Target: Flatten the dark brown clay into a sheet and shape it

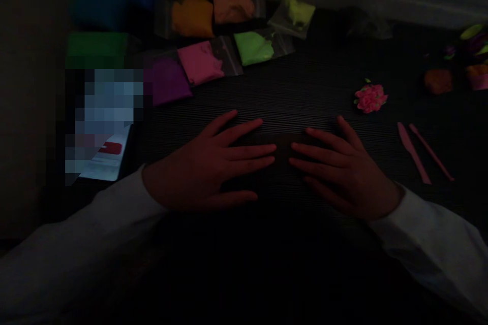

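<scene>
The scene is very dim. My left hand (213, 167) lies flat on the dark table (297, 76), its fingers spread and pointing right. Facing it, my right hand (343, 167) rests palm down with fingers apart, pointing left. Neither hand holds anything, and a small gap separates their fingertips. Beyond my right hand sits a pink clay flower cluster (370, 98) with green bits. To the right of that hand lie a pink plastic modelling knife (414, 153) and a thin pink modelling stick (432, 152), side by side.
Bags of coloured clay line the back left, among them pink (202, 62), light green (254, 48), purple (170, 81) and orange (192, 18). A lit phone (102, 162), partly blurred, is left of my left hand. Brownish clay (437, 81) lies at the far right.
</scene>
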Tool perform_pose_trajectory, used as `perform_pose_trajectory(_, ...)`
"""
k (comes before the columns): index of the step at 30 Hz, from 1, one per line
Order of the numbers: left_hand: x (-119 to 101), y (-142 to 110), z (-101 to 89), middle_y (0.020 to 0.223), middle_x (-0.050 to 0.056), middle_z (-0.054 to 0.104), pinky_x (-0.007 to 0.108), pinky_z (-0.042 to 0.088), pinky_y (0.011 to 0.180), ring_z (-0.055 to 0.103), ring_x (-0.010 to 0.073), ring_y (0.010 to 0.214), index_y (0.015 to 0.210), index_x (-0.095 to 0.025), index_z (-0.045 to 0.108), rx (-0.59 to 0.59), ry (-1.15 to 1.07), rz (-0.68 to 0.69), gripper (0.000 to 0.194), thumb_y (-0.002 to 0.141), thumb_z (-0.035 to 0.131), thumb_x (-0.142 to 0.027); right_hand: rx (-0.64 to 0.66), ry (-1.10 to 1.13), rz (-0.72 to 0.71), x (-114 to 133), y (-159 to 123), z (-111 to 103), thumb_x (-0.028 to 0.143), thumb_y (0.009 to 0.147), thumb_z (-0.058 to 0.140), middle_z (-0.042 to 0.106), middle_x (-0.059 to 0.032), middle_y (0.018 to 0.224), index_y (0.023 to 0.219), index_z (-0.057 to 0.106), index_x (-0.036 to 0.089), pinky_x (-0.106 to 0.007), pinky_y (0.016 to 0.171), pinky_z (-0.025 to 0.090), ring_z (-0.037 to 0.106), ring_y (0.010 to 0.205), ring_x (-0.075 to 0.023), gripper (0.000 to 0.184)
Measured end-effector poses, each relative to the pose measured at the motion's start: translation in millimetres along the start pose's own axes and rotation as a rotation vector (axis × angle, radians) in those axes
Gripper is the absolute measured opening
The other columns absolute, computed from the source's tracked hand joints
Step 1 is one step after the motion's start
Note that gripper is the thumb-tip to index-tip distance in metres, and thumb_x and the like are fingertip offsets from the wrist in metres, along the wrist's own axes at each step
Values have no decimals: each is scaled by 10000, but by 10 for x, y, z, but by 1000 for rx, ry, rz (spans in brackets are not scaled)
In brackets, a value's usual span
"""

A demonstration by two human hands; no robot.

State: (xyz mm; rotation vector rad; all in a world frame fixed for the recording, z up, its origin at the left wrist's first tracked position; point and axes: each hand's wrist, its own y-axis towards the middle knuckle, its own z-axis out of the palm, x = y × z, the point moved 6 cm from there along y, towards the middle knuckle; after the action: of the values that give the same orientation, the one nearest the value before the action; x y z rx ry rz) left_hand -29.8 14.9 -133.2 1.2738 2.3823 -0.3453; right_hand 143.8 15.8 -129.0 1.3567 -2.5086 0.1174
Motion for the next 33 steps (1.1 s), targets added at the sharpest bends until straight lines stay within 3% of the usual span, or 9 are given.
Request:
perform_pose_trajectory(11, -26, 10, -26, 1350, -39, 391, 586, 63, 1035, 112, 318, 1321, 1189, -342, 471, 19, -32, -19, 463, 739, 532, -432, 4, 32, 21, -1, 11, 4, 274, 801, 495, 484, 39, 1283, 1195, 488, 286, -589, 1046, 93, 316, 1259, -257, 394)
perform_pose_trajectory(15, -27, -4, -67, 1358, -28, 382, 559, 114, 1053, 145, 310, 1320, 1191, -359, 468, -40, -37, 11, 495, 712, 566, -438, -22, 55, 25, 2, 17, -24, 268, 791, 505, 504, 21, 1265, 1199, 486, 270, -602, 1038, 99, 328, 1252, -261, 408)
perform_pose_trajectory(20, 56, -54, -100, 1308, 30, 451, 526, 178, 1052, 239, 273, 1299, 1279, -290, 374, -95, 27, 1, 574, 740, 553, -374, -25, 52, 33, 2, 16, -36, 267, 795, 502, 501, 11, 1268, 1205, 481, 242, -593, 1044, 96, 328, 1252, -255, 411)
perform_pose_trajectory(26, 150, -85, -177, 1274, 25, 488, 490, 201, 1057, 286, 251, 1278, 1207, -254, 461, -237, 126, -51, 470, 754, 556, -336, -44, 53, 56, -19, 8, -29, 270, 796, 501, 493, 6, 1277, 1204, 479, 231, -580, 1050, 106, 334, 1250, -250, 410)
perform_pose_trajectory(33, 178, -95, -189, 1253, 1, 504, 498, 249, 1033, 310, 261, 1258, 1088, -298, 557, -250, 91, -64, 341, 748, 575, -294, -66, 75, 64, -34, -1, -45, 268, 789, 508, 501, -9, 1269, 1205, 477, 241, -580, 1046, 122, 355, 1239, -259, 418)
